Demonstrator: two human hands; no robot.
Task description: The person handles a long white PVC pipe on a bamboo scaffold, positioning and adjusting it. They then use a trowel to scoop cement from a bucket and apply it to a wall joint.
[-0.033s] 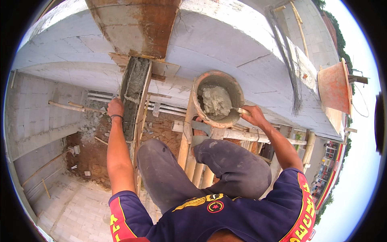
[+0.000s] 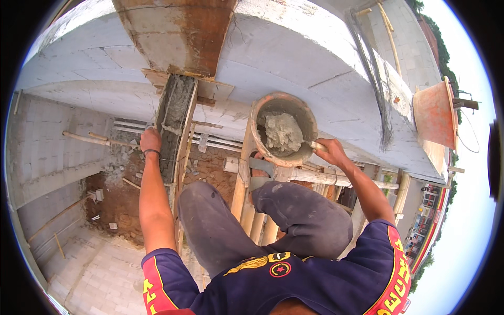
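My right hand (image 2: 329, 152) is closed round the pale handle of a trowel (image 2: 314, 145); its blade is hidden in the wet concrete. That grey lumpy concrete (image 2: 283, 132) lies inside a round, cement-stained bucket (image 2: 257, 113) in front of my knees. My left hand (image 2: 150, 140) is closed over the left edge of a narrow wooden formwork trough (image 2: 188, 118), its fingertips partly hidden. Grey concrete (image 2: 176, 105) coats the far part of the trough's inside.
A stained wooden panel (image 2: 176, 37) stands beyond the trough against the grey block wall (image 2: 294, 58). Thin wires (image 2: 375, 89) hang over that wall. An orange bucket (image 2: 436, 114) sits at far right. Bamboo poles (image 2: 257, 227) lie under me; a dirt floor (image 2: 123, 210) shows far below.
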